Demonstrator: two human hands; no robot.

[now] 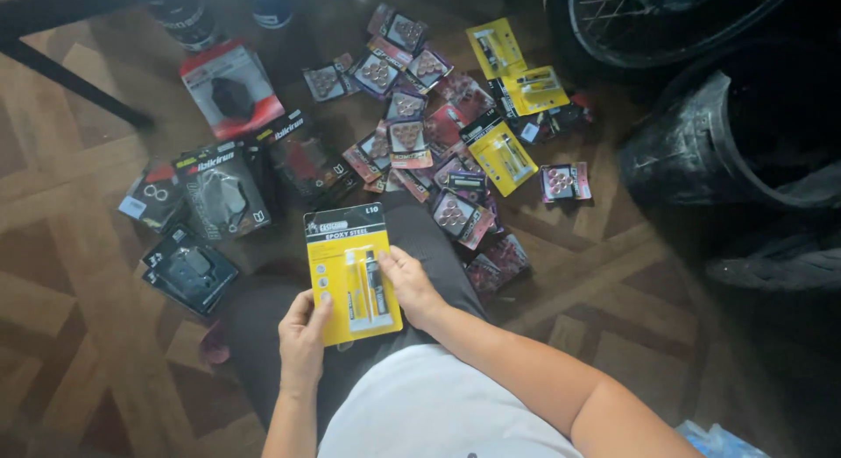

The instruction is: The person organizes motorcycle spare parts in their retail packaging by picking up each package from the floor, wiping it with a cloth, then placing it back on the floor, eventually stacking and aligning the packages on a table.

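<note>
Both hands, left [302, 335] and right [410, 287], grip one yellow blister card [352, 274]; three more [504, 151] on floor.

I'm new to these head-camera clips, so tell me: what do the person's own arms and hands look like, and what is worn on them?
Both arms are bare from the elbow down, with no sleeves in view. The left hand and the right hand carry no gloves, and no rings, watch or bracelet can be made out. A white top covers the body below them.
</note>
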